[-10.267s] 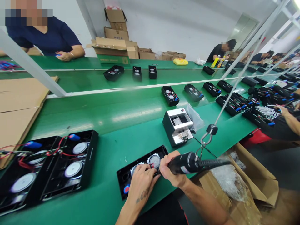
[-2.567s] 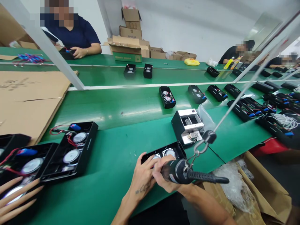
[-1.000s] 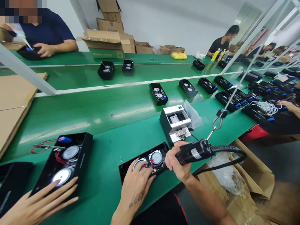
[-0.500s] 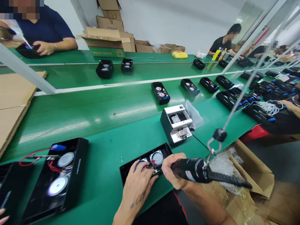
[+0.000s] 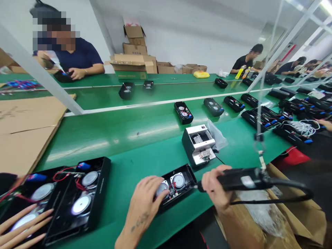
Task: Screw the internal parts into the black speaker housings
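A black open speaker housing (image 5: 184, 180) with two round silver drivers lies at the near edge of the green bench (image 5: 135, 162). My left hand (image 5: 145, 199) rests on its left half, fingers curled over a driver and pressing the housing down. My right hand (image 5: 215, 188) is closed around a black electric screwdriver (image 5: 242, 179), held level to the right of the housing with its tip at the housing's right end. The screwdriver hangs from a hook and cable (image 5: 259, 147), and its cord loops off to the right.
A small white and black screw feeder (image 5: 199, 145) stands behind the housing. Two larger open speaker housings (image 5: 77, 193) lie at the near left under another person's fingers (image 5: 20, 224). More housings ride the belt. Cardboard boxes sit lower right; other people work at the far side.
My right hand has drawn the screwdriver back to the right and levelled it, off the top of the housing. Another person's fingers are back on the left housings.
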`<action>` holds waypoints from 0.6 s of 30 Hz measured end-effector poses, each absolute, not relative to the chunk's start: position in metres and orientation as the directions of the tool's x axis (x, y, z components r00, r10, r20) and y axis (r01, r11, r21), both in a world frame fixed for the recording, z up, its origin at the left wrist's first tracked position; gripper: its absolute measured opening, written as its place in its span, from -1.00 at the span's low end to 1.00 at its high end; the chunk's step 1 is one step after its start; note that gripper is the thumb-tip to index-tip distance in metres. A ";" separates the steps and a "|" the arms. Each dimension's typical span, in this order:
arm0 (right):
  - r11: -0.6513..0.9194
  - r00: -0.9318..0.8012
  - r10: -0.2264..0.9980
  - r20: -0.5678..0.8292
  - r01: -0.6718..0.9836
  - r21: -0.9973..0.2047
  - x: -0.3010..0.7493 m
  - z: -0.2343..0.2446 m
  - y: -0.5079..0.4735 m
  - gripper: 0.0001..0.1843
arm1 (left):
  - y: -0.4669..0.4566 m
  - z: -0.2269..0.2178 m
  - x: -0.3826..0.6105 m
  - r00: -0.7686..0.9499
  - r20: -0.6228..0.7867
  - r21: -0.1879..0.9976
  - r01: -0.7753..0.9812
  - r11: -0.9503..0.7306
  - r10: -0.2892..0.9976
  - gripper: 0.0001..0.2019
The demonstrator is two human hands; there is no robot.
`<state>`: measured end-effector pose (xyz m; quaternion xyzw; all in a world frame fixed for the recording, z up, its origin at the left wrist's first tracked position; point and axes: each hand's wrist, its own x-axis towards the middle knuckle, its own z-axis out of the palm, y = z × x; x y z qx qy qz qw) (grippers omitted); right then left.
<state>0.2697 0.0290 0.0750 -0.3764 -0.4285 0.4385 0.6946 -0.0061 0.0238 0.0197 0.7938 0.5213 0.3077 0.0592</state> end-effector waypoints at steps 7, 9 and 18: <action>0.169 0.461 0.861 0.214 0.136 -0.976 0.337 0.050 0.071 -0.35 | 0.063 0.002 -0.056 0.210 -0.046 0.640 0.757 -0.133 0.977 -0.64; 0.129 0.489 0.838 0.244 0.257 -0.958 0.347 0.023 0.072 -0.14 | 0.080 -0.002 -0.062 0.147 -0.028 0.620 0.778 -0.098 0.989 -0.66; 0.034 0.618 0.739 0.270 0.366 -0.930 0.340 -0.100 0.040 -0.11 | 0.241 0.017 -0.050 -0.105 0.321 0.509 0.857 -0.078 0.941 -0.59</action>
